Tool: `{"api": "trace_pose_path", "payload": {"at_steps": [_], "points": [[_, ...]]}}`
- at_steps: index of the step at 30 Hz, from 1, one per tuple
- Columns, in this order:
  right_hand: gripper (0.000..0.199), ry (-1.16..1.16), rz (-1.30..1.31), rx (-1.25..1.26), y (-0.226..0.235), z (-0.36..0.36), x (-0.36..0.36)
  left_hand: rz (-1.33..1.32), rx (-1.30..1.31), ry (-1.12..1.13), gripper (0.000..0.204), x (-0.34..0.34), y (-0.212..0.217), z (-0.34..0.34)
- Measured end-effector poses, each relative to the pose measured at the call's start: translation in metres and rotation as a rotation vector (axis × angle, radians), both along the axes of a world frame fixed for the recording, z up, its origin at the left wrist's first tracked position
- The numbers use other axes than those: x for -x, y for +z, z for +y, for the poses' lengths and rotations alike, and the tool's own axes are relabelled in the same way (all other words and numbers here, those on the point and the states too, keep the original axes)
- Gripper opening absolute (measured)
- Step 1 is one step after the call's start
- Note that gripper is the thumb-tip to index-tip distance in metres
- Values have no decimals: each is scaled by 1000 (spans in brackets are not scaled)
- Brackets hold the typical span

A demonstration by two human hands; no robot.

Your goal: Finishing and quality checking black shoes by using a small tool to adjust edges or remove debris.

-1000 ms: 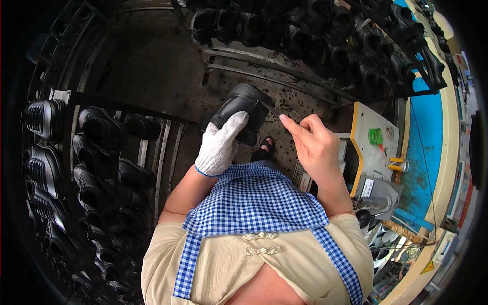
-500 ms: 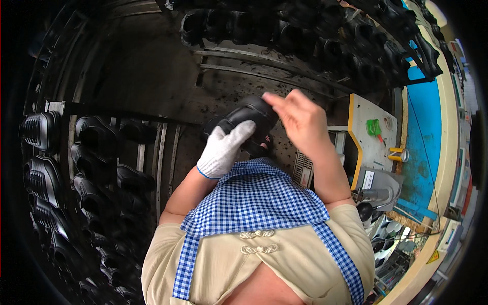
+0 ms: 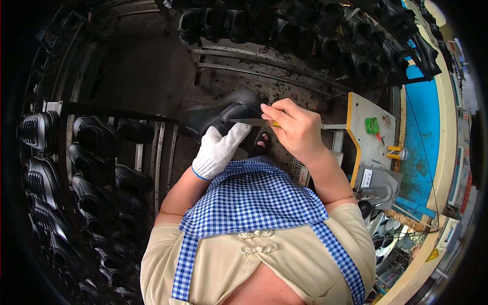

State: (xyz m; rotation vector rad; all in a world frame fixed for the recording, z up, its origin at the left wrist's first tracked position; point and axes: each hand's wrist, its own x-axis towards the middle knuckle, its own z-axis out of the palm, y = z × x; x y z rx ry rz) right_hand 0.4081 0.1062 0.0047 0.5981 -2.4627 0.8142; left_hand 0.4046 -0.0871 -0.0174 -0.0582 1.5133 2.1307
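In front of my body a black shoe (image 3: 222, 113) is held up by my left hand (image 3: 219, 148), which wears a white knit glove with a blue cuff edge. The gloved thumb and fingers grip the shoe's near side. My right hand (image 3: 297, 127) is bare and closed round a knife; a bit of yellow handle shows between the fingers. The narrow knife blade (image 3: 250, 122) points left across the shoe's near side, close to the gloved fingertips. I cannot tell whether the blade touches the shoe.
Racks of black shoes stand on the left (image 3: 91, 152) and along the far side (image 3: 284, 30). To the right is a white table (image 3: 373, 122) with yellow edging, carrying a green item (image 3: 372, 125) and a yellow-banded roll (image 3: 397, 153). A grey machine (image 3: 381, 185) sits nearer me.
The shoe has turned to lie more sideways, its length now stretching further left. My right hand has come slightly lower, and the knife blade now shows clearly against the shoe.
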Motion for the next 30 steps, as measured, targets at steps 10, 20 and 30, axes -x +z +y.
{"api": "trace_pose_path", "payload": {"at_steps": [10,20,30], "points": [[28,244,-110,33,-7,-19,-5,-49,54,152,24,-2,4,-1],[37,-72,-850,712,-45,34,6,-141,-190,-43,36,18,17,-14],[92,262,-1362,1044,-86,25,1,774,618,-722,35,13,26,-24]]}}
